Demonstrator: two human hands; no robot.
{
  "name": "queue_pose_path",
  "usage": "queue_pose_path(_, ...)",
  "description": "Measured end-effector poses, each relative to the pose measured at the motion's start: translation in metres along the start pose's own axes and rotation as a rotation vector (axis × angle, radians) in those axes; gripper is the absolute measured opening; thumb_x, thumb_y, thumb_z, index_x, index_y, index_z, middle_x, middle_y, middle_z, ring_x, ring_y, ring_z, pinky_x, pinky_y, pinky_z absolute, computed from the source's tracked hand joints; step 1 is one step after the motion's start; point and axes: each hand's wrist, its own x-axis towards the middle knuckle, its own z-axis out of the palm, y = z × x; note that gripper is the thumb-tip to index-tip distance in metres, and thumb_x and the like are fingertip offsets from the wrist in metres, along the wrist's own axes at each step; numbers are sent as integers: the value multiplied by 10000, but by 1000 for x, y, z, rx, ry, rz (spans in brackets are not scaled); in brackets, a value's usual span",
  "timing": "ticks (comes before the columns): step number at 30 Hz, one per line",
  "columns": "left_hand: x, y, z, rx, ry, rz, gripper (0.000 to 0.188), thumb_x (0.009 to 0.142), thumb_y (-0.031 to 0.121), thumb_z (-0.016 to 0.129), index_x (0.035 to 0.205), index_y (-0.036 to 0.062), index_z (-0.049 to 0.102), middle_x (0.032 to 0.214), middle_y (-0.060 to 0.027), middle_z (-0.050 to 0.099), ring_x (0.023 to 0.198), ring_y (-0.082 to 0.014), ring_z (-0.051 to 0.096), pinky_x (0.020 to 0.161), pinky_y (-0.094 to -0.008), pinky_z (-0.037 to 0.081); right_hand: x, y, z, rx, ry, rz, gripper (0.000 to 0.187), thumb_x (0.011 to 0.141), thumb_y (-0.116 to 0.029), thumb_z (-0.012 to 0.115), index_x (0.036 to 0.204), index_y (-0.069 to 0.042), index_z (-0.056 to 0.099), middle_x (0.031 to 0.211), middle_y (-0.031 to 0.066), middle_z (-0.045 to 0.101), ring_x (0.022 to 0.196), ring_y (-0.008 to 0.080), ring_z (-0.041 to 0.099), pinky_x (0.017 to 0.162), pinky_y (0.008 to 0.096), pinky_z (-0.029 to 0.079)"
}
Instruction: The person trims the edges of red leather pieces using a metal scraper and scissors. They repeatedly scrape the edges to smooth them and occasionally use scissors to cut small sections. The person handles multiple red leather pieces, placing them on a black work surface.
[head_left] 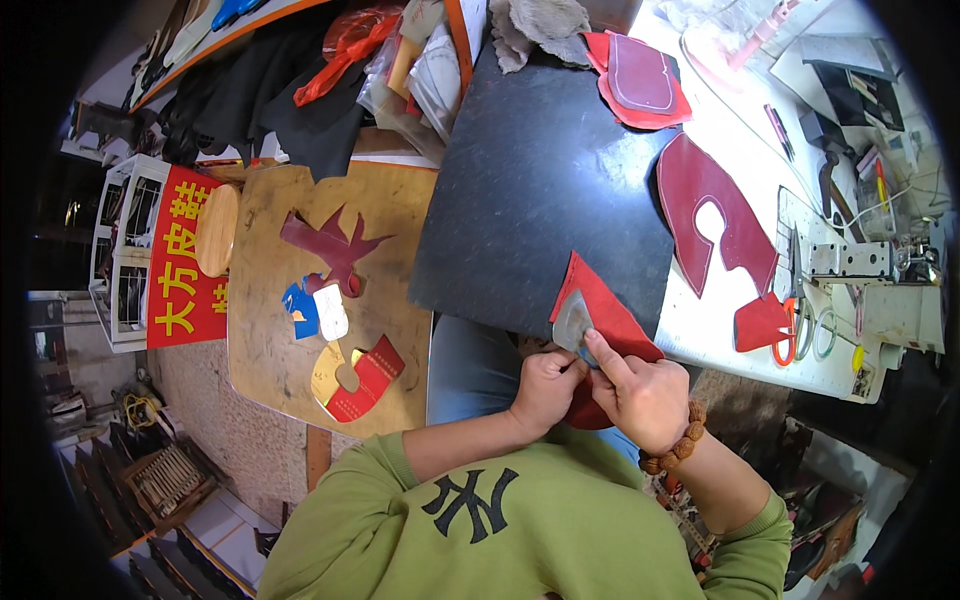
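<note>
A person in a green shirt bends over a red piece of leather, which lies across the near edge of a black mat, 1 part overhanging. The right hand is curled around a flat grey metal tool, its index finger stretched along the top; the left hand is bunched nearly closed just beside it, though whether it pinches the leather cannot be told. If the tool is as sharp as it looks, a slip could nick the left thumb. Too much pressure might gouge the leather, and poor support at the overhang could let it twist or slide.
</note>
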Motion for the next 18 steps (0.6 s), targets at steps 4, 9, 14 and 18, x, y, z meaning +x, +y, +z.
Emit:
queue_pose_path(4,-1,5,-1,31,-2,47,102,887,64,632,885,-28,676,790,-112,676,714,-138,600,675,-294,470,3,1,3,-3,17,8,449,742,-160,719,1184,-112,664,494,21,475,388,190,486,391,326,403)
queue_pose_path(9,1,8,1,30,9,103,140,896,98,655,837,-29,653,709,-97,609,653,-140,535,626,-291,442,8,3,3,-2,-17,60,475,754,-156,709,1222,-126,640,524,41,530,417,223,529,412,348,423)
queue_pose_path(14,3,10,-1,62,-4,116,200,899,120,666,784,-36,617,639,-87,508,606,-140,450,581,-308,398,15,6,0,16,-41,107,468,770,-159,703,1232,-133,630,566,64,593,448,254,567,431,359,440)
queue_pose_path(18,4,13,-1,36,-10,115,230,901,139,673,769,-36,604,633,-88,487,599,-138,427,574,-304,385,23,11,-1,16,-37,124,448,781,-159,697,1224,-135,633,582,71,611,455,261,575,433,359,443)
